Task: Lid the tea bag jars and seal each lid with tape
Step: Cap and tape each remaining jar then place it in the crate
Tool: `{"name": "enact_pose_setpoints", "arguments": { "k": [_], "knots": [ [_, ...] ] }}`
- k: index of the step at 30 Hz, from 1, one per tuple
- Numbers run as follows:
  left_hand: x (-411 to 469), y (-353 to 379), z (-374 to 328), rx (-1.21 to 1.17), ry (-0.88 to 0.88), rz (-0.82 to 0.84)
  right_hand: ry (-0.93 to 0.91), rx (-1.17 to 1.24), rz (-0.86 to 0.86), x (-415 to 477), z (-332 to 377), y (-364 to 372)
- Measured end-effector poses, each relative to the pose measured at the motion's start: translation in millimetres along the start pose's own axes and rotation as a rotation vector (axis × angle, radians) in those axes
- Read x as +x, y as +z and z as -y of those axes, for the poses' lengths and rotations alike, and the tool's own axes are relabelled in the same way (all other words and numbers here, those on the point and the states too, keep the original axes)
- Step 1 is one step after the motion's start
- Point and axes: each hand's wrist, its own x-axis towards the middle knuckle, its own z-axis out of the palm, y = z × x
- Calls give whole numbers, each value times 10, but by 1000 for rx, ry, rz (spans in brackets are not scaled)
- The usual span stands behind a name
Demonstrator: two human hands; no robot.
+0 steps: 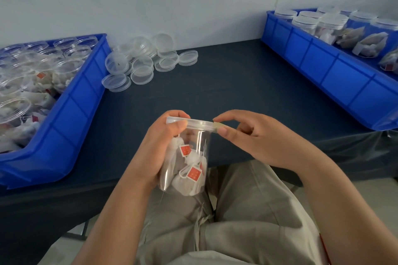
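- Holding the jar [189, 163] of tea bags over my lap, just off the near edge of the table [237, 82], I curl my left hand [155, 153] round its body, with the thumb on the lid [193, 123] rim.
- My right hand [254, 137] pinches the tape tab [217, 126] between thumb and forefinger, at the right side of the lid seam.
- Risk: the tab bonds to my fingertip instead of the seam. Cause: adhesive contact with skin during the pinch.
- Risk: the tape creases or misses the seam. Cause: pulling at an angle to the rim.
- Risk: the lid lifts. Cause: tension on the tab; I cannot tell whether the lid is fully seated.
- Risk: the jar slips and drops to the floor. Cause: smooth clear wall, one-handed hold, no surface beneath.
- Loose lids [142, 60] lie far left beside the left bin [75, 103], well apart from both hands.
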Motion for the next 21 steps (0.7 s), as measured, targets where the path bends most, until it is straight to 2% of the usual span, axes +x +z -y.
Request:
{"name": "enact_pose_setpoints", "arguments": {
  "k": [8,11,14,18,21],
  "knots": [
    [-6,-43,9,-143,-135,192,-5,25,20,38,10,44],
    [22,-48,13,-136,-124,242,-28,55,24,20,22,54],
    [23,-37,-27,31,-47,187,-36,102,-26,3,27,70],
    [66,-23,-59,361,123,-28,22,18,-132,12,35,120],
    [15,58,-35,463,123,-27,62,-44,-183,18,39,163]
  ]
}}
